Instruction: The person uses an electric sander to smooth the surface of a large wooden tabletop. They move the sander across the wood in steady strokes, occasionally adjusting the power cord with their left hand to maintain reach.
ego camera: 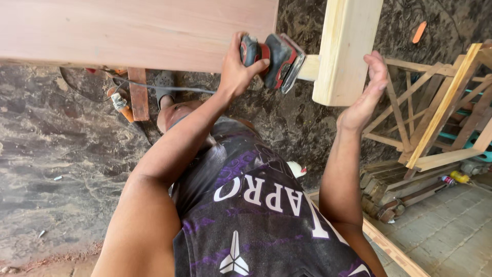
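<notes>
The left hand (pixel 237 69) is clenched tight around a red-and-grey power sander (pixel 272 60), its pad pressed against the pale wooden post (pixel 344 48). The right hand (pixel 365 95) lies flat and open, fingers straight, steadying the post's far side (nothing gripped there). Just left of the sander runs a broad pinkish board (pixel 133 31). Beyond, a dark, rough dirt floor (pixel 46 154), and off right a stack of wooden lattice frames (pixel 435 118).
</notes>
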